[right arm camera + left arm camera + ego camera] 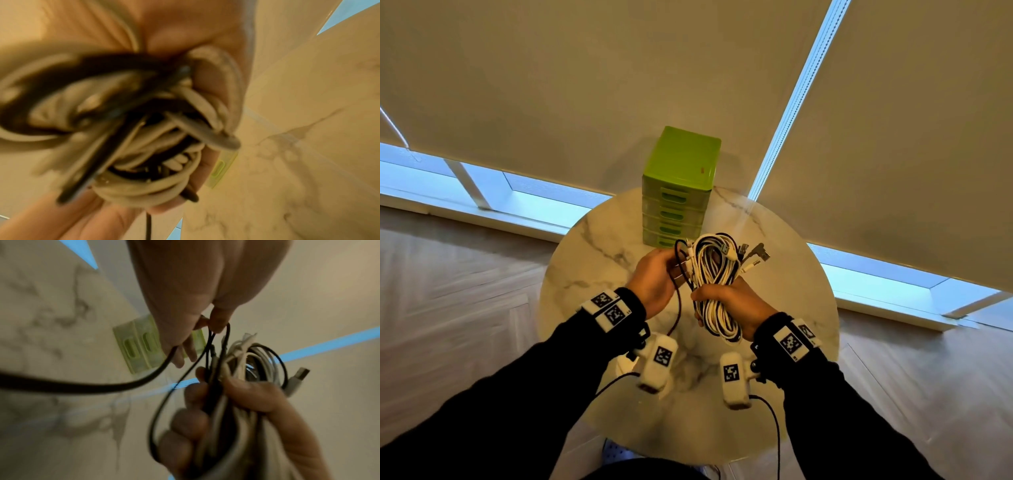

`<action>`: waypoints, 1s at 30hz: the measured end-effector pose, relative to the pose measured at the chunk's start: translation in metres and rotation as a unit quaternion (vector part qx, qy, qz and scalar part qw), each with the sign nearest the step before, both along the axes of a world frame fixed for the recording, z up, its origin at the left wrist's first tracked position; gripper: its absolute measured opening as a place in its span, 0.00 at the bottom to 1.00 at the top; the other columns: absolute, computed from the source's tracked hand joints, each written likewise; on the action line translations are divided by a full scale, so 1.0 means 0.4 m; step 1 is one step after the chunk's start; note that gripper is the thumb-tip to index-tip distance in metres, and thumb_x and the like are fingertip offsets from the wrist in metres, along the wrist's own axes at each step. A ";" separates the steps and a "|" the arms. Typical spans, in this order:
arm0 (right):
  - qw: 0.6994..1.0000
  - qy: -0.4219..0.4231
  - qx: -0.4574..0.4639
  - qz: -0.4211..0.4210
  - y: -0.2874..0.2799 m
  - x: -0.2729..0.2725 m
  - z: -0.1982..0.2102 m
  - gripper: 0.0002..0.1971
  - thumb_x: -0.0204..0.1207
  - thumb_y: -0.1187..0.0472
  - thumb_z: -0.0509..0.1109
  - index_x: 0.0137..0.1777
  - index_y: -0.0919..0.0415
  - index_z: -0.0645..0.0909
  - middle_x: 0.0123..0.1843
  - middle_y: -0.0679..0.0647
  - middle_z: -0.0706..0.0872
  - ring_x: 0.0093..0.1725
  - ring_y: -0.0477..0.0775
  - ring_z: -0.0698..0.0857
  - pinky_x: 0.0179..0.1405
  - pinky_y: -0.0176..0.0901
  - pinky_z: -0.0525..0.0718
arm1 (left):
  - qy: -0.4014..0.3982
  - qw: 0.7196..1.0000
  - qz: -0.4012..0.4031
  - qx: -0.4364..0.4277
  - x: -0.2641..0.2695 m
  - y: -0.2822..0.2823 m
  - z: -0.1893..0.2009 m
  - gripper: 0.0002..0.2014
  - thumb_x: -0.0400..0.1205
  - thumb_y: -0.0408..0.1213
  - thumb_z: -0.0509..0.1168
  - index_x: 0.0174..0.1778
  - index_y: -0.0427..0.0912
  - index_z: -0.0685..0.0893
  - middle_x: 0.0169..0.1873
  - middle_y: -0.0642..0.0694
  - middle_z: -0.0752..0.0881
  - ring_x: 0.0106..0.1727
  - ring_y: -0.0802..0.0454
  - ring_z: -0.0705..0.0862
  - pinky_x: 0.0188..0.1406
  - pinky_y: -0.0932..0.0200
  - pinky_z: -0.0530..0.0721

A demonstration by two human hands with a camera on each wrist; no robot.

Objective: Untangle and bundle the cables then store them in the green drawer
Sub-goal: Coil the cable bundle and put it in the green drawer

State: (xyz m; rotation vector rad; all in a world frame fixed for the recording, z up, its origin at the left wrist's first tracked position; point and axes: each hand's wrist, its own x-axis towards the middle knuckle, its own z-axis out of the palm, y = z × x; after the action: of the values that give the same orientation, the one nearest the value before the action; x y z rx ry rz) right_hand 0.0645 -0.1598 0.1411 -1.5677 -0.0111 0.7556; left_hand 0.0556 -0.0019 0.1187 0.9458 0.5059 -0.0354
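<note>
A bundle of white and black cables (714,274) is held above the round marble table (592,246), plug ends (751,257) sticking out at its upper right. My right hand (726,301) grips the bundle round its middle; the right wrist view shows the coils (156,146) close up and blurred. My left hand (654,277) pinches a thin black cable (211,340) between thumb and fingertips beside the bundle's upper left; its loose end (677,315) hangs down toward the table. The green drawer unit (681,185) stands at the table's far edge, all drawers closed.
The table (41,305) stands close to a wall of drawn beige blinds (585,85) with bright window strips below. Pale wood floor (448,274) surrounds it. Black leads (774,428) run from the wrist cameras toward my body.
</note>
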 end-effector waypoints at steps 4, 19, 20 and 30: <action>0.996 -0.082 -0.035 -0.001 0.012 0.004 -0.019 0.19 0.70 0.70 0.78 0.60 0.55 0.87 0.51 0.54 0.93 0.49 0.54 0.91 0.53 0.51 0.88 | 0.003 0.995 0.019 -0.098 0.013 -0.030 0.024 0.21 0.91 0.40 0.56 0.69 0.28 0.83 0.66 0.29 0.86 0.67 0.34 0.86 0.66 0.38 0.85; 0.972 -0.172 -0.162 0.005 -0.011 0.026 -0.050 0.20 0.60 0.57 0.82 0.54 0.50 0.88 0.49 0.48 0.92 0.51 0.50 0.89 0.54 0.50 0.87 | -0.033 0.998 -0.034 -0.046 0.012 -0.049 0.028 0.28 0.93 0.49 0.50 0.72 0.27 0.78 0.66 0.31 0.86 0.68 0.40 0.86 0.70 0.44 0.83; 0.979 -0.155 -0.129 -0.008 -0.011 0.027 -0.052 0.16 0.62 0.61 0.82 0.52 0.55 0.89 0.48 0.51 0.93 0.49 0.53 0.91 0.54 0.54 0.89 | -0.039 0.998 -0.032 -0.041 0.007 -0.048 0.032 0.28 0.93 0.51 0.51 0.74 0.28 0.77 0.66 0.35 0.87 0.67 0.42 0.86 0.70 0.45 0.83; 0.969 0.094 0.151 -0.172 -0.018 0.060 -0.028 0.03 0.76 0.70 0.71 0.42 0.70 0.81 0.36 0.62 0.84 0.39 0.64 0.87 0.62 0.69 0.84 | -0.044 0.864 -0.397 0.305 -0.164 -0.032 -0.083 0.30 0.87 0.61 0.45 0.52 0.39 0.81 0.44 0.46 0.88 0.46 0.55 0.86 0.58 0.58 0.82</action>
State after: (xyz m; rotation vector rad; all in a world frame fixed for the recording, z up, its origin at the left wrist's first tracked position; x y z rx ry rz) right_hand 0.0886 -0.1670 0.1301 -1.1632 0.2667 0.5927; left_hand -0.0100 -0.0148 0.0854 1.7274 -0.0071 -0.6070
